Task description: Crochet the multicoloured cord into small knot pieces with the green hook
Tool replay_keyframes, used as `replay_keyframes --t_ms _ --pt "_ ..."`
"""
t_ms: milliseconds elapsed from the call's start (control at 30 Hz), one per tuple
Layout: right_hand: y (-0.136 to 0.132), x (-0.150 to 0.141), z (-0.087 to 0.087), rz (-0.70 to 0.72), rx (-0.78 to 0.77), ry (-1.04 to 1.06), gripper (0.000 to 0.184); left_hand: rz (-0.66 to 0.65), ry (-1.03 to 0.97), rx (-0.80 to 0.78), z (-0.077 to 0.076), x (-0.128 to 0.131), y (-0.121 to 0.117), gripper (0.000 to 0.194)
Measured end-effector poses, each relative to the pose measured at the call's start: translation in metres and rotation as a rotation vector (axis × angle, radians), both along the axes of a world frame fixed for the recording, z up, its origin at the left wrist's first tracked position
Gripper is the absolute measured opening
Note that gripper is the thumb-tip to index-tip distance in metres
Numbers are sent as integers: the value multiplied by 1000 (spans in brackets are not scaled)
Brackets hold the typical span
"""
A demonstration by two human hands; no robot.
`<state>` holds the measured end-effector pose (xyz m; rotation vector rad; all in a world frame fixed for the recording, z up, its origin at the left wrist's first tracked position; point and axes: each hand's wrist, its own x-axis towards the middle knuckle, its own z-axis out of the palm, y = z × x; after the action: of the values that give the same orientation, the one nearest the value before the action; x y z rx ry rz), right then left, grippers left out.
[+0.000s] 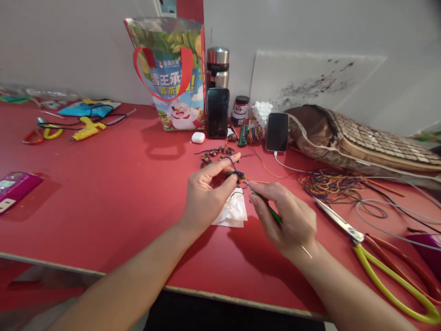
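Between the thumb and fingers of my left hand (pixel 215 191) is a small crocheted piece (pixel 237 174) of dark multicoloured yarn. A strand of that yarn passes over the raised index finger. My right hand (pixel 285 216) is closed round a crochet hook (pixel 275 215) with a green grip, its thin tip touching the piece. The hook's pale rear end sticks out past the wrist. Just beyond my left hand lie several small crocheted pieces (pixel 217 151) in the same colours. Crumpled white paper (pixel 232 211) rests on the red table (pixel 120 207) below my hands.
Large scissors (pixel 358 236) lie open at right, near tangled yarn (pixel 334 184) and a cable. Along the back stand a colourful bag (pixel 175 92), a thermos (pixel 218 64), two phones (pixel 217 112) and a jar (pixel 240 110). A yellow glue gun (pixel 87 129) lies at left.
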<state>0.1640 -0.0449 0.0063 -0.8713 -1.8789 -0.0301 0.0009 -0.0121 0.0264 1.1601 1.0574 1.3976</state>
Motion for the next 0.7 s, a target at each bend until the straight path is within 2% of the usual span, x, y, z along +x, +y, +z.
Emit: replay_keyframes --t_ms 300,500,700 --pt "-5 4 18 -6 -203 85 14 28 215 132 -3 -3 2 22" --pt "-5 9 15 3 -270 162 14 6 272 237 -7 -6 6 26" --pt "-2 18 13 49 -445 353 13 -47 329 299 -3 -8 6 18"
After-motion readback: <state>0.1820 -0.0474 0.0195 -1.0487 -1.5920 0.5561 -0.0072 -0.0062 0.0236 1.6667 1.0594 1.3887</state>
